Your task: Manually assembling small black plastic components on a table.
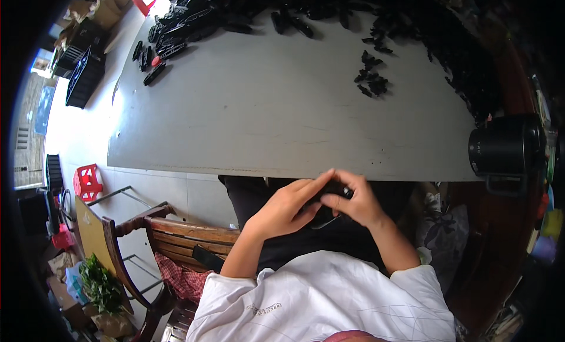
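Note:
Just off the near edge of the grey table (282, 130), my two hands meet above my lap. My left hand (288, 205) is closed, its long fingers reaching across to the fingertips of the other hand. My right hand (360, 205) curls in from the other side, thumb bent inward. Between them they grip a small black part (348, 192), mostly covered by the fingers, so its exact kind does not show. Dark trousers behind it make its outline hard to make out.
Long black plastic pieces (188, 18) are heaped at the far left, with a small red item (156, 61) beside them. Small black pieces (372, 80) trail from a dark pile (459, 54) at right. A black mug-like container (503, 148) stands at the right edge. A wooden bench (188, 236) is left of me.

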The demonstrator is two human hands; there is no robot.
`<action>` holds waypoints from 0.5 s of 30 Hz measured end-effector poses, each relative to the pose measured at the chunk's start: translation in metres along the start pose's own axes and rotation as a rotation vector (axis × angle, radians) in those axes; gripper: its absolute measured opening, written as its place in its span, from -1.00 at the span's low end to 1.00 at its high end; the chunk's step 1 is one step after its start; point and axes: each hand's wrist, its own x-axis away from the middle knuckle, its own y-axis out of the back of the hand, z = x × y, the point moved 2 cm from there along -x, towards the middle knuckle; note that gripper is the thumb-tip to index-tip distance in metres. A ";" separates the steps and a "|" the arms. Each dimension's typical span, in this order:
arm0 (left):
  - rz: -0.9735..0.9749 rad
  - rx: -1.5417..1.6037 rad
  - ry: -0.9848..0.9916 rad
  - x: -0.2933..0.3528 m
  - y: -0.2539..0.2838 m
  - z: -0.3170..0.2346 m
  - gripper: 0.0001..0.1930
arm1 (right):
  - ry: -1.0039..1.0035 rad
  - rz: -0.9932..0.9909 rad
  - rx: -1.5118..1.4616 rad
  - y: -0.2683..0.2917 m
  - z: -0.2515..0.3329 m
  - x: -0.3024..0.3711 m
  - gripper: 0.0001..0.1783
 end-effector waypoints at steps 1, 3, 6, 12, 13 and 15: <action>0.021 -0.144 -0.034 0.002 0.007 -0.007 -0.36 | -0.086 0.024 0.071 0.004 -0.016 0.009 -0.73; -0.095 -0.215 -0.052 0.003 0.026 -0.012 -0.48 | 0.137 -0.067 0.317 0.006 -0.033 0.016 -0.67; -0.242 -0.342 0.025 -0.007 0.055 0.000 -0.50 | 0.117 -0.005 0.479 0.017 -0.039 0.022 -0.59; -0.479 -0.587 -0.071 -0.066 0.140 0.044 -0.54 | 0.307 -0.125 0.598 0.093 0.069 -0.022 -0.72; -0.510 -0.684 -0.113 -0.084 0.155 0.054 -0.55 | 0.344 -0.265 0.584 0.117 0.075 -0.041 -0.69; -0.565 -0.821 -0.209 -0.125 0.186 0.068 -0.57 | 0.367 -0.519 0.587 0.171 0.086 -0.084 -0.62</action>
